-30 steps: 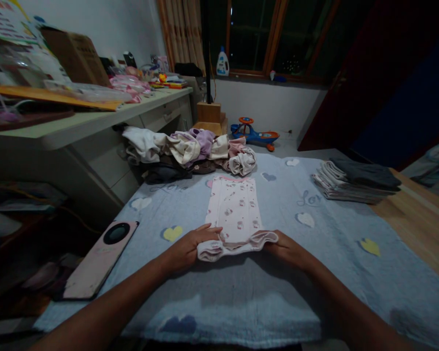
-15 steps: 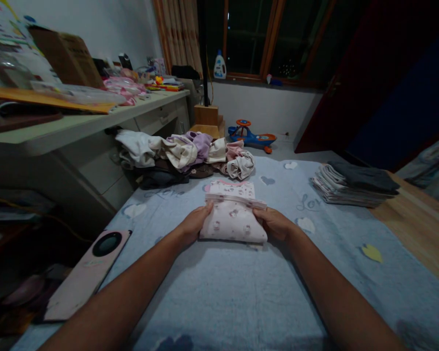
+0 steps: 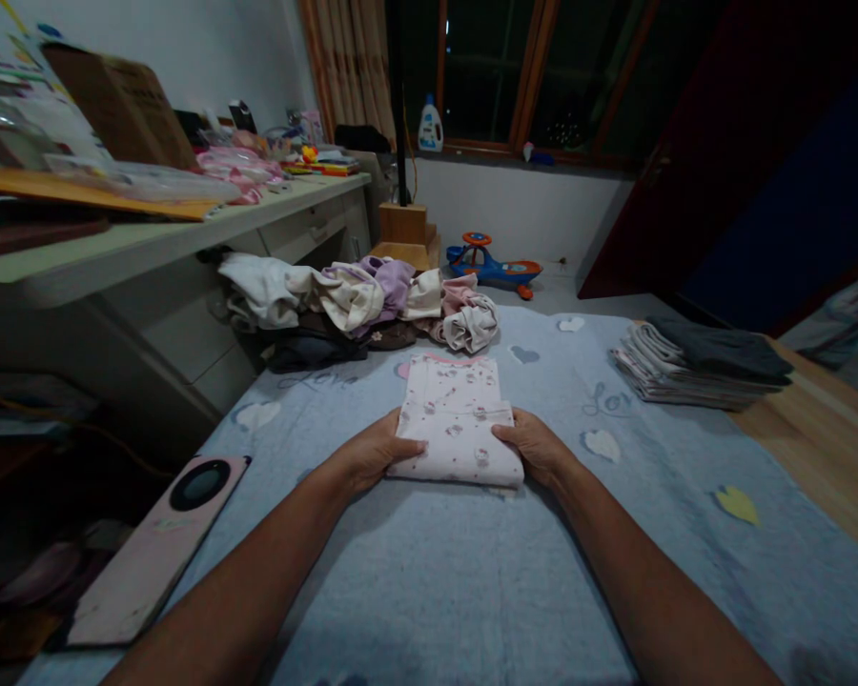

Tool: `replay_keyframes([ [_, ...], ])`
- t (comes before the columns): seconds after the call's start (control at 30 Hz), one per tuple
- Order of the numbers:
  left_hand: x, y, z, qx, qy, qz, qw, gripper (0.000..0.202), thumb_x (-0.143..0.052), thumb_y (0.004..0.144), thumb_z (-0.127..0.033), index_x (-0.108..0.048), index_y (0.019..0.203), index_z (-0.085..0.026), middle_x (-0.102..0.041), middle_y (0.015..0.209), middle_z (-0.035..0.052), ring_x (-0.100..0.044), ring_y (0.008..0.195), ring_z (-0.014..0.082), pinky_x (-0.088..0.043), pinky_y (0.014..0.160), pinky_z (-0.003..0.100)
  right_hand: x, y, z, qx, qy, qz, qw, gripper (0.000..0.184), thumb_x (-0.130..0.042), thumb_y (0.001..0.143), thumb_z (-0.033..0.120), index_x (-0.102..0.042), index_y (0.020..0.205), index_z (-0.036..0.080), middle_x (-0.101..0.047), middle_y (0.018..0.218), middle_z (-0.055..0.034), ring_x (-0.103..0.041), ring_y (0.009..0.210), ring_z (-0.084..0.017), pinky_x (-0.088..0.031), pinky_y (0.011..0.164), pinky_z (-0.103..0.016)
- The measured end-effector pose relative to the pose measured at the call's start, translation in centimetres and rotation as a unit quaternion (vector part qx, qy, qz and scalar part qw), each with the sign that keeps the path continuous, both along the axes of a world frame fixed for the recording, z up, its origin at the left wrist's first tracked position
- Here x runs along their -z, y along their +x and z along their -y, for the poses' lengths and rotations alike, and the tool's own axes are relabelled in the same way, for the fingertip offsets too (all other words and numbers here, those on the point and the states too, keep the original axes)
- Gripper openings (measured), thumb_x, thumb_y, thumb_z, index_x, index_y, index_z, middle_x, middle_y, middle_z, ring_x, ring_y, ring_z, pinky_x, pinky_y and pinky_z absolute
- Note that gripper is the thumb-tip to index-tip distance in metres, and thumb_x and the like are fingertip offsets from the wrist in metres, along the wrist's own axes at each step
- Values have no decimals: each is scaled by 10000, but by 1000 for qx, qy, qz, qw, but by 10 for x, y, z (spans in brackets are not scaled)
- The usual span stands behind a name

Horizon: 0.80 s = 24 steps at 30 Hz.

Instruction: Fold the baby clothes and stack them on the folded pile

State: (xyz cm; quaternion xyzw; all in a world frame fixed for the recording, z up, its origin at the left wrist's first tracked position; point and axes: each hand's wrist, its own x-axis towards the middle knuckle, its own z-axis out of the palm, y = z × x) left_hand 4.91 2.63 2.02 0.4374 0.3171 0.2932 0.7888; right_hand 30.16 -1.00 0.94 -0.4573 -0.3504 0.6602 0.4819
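- While both hands lie on it, the pale pink printed garment [image 3: 458, 448] sits at the middle of the blue heart-patterned quilt [image 3: 429, 572], its lower half doubled up over its upper half, with the pink-trimmed top showing beyond the fold.
- The left hand [image 3: 376, 453] rests open on the garment's left side, fingers flat across the top layer and not closed on the cloth.
- The right hand [image 3: 533, 446] rests the same way on the garment's right side, open and pressing rather than gripping.
- The doubled layers make the garment shorter and thicker, and the flat hands seem to be smoothing it, not lifting it.
- Left of the garment and slightly nearer, a smartphone in a pink case [image 3: 157, 548] lies at the quilt's edge.
- Directly beyond the garment, a loose heap of crumpled clothes [image 3: 357, 305] spreads along the quilt's far edge.
- Right of the garment, a neat stack of folded clothes [image 3: 693, 372] sits on the quilt.
- Far beyond the garment, a blue ride-on toy car [image 3: 493, 267] stands on the floor, below a detergent bottle [image 3: 430, 129] on the windowsill.
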Motion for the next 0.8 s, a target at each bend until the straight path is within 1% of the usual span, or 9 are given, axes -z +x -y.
replay_keyframes([
  [0.07, 2, 1, 1, -18, 13, -10, 1000, 866, -825, 582, -159, -466, 1370, -144, -636, 1296, 166, -669, 1035, 272, -540, 822, 322, 2, -2, -2, 23, 10, 11, 1000, 488, -743, 617, 166, -636, 1092, 143, -738, 1116, -108, -722, 845, -220, -583, 729, -311],
  [0.17, 4, 3, -1, -58, 46, -42, 996, 825, -768, 620, -153, -439, 1377, -155, -641, 1278, 147, -667, 999, 249, -531, 787, 306, 7, -3, -5, 73, 28, 46, 996, 466, -726, 644, 188, -601, 1092, 157, -748, 1060, -84, -716, 810, -202, -580, 695, -295],
  [0.27, 5, 6, -3, -90, 97, -101, 986, 757, -701, 656, -134, -438, 1366, -154, -649, 1244, 124, -658, 970, 223, -520, 771, 288, 13, -2, -9, 104, 45, 137, 984, 490, -701, 678, 212, -550, 1143, 174, -751, 975, -58, -703, 741, -190, -558, 614, -272],
  [0.33, 5, 8, -3, -99, 121, -153, 976, 713, -678, 670, -140, -451, 1346, -144, -660, 1204, 117, -654, 949, 217, -516, 760, 284, 17, 0, -11, 106, 59, 223, 967, 544, -669, 706, 224, -503, 1221, 173, -744, 903, -42, -681, 676, -180, -519, 552, -253],
  [0.4, 5, 9, -3, -110, 133, -188, 967, 699, -673, 676, -156, -454, 1340, -141, -657, 1202, 119, -652, 942, 218, -518, 759, 287, 18, 1, -11, 110, 74, 309, 942, 623, -628, 736, 228, -435, 1324, 159, -734, 854, -32, -656, 636, -171, -486, 539, -246],
  [0.47, 6, 9, -3, -120, 137, -192, 964, 736, -678, 676, -167, -424, 1367, -152, -641, 1243, 118, -651, 954, 218, -523, 773, 292, 16, 2, -10, 117, 91, 385, 911, 697, -597, 759, 231, -362, 1408, 135, -731, 842, -32, -648, 648, -171, -479, 587, -253],
  [0.53, 8, 9, -3, -126, 137, -179, 966, 798, -682, 679, -172, -368, 1412, -176, -616, 1297, 112, -648, 983, 217, -527, 806, 304, 14, 2, -8, 127, 107, 443, 881, 737, -584, 772, 239, -320, 1450, 118, -732, 848, -34, -652, 695, -179, -476, 652, -262],
  [0.63, 14, 8, -4, -135, 149, -174, 964, 869, -693, 687, -179, -301, 1462, -191, -573, 1362, 119, -636, 1040, 225, -516, 879, 332, 11, 2, -6, 131, 122, 492, 852, 742, -567, 790, 264, -308, 1466, 100, -730, 843, -37, -653, 733, -194, -457, 687, -270],
  [0.8, 20, 6, -6, -131, 175, -191, 957, 898, -705, 704, -208, -275, 1492, -180, -588, 1338, 128, -614, 1100, 247, -480, 963, 371, 9, 2, -4, 119, 128, 526, 832, 731, -539, 805, 304, -318, 1467, 87, -709, 781, -25, -632, 700, -206, -422, 656, -273],
])
